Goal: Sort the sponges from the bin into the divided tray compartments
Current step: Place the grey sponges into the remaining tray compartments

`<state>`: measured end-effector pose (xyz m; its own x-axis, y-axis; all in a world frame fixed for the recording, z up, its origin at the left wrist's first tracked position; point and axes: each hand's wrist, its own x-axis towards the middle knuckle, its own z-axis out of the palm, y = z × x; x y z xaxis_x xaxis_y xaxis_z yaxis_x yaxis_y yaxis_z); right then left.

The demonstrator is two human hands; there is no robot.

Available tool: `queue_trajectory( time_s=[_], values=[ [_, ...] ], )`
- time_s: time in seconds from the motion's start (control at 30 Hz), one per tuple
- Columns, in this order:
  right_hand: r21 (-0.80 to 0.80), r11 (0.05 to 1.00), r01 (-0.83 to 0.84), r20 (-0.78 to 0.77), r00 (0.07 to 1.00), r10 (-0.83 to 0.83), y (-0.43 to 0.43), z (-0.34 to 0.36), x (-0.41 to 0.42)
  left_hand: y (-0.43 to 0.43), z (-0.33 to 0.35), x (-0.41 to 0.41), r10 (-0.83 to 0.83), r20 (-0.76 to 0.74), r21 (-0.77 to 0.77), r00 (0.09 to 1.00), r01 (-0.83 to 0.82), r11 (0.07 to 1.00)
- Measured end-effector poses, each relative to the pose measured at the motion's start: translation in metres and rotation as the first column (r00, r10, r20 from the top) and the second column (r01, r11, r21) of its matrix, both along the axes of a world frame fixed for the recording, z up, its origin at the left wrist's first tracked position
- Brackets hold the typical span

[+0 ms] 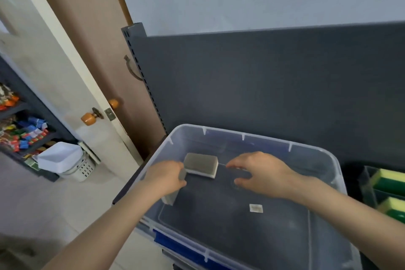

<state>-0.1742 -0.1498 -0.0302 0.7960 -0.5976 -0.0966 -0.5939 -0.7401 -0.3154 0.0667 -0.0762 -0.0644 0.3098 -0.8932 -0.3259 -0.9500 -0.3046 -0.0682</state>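
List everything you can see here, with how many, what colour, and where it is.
storage bin: one, clear plastic, centre foreground
loose sponge: one, grey over white, inside the bin, far left
gripped sponge: one, grey, at the bin's left wall
label: one, white, on the bin floor
divided tray: one, dark, right edge
yellow-green sponges: at least two, in the tray
back panel: one, dark grey, behind the bin
door knobs: two, orange, left
tub: one, white, floor left
packets: many, multicoloured, left shelves
left hand: grips the gripped sponge
right hand: fingers spread, holds nothing, over the bin floor
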Motion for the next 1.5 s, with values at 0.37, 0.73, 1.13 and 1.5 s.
queue_trajectory(
  time_s=[0.37, 0.73, 1.13, 1.5],
  values=[
    [0.089, 0.988, 0.124, -0.119, 0.986, -0.113, 0.005, -0.032, 0.084, -0.031, 0.017, 0.037, -0.218, -0.298, -0.172, 0.929, 0.173, 0.97],
    [0.025, 0.988, 0.15, -0.264, 0.954, -0.138, 0.034, -0.077, 0.146, -0.064, 0.019, 0.056, -0.415, -0.2, -0.209, 0.888, 0.375, 0.903],
    [0.107, 0.979, 0.176, -0.347, 0.929, -0.129, 0.052, -0.075, 0.123, -0.08, 0.001, 0.041, -0.43, -0.245, -0.137, 0.869, 0.408, 0.903],
    [0.182, 0.93, 0.318, -0.198, 0.939, -0.282, 0.037, -0.051, 0.048, -0.074, -0.007, 0.027, -0.395, -0.222, 0.026, 0.891, 0.41, 0.912]
  ],
)
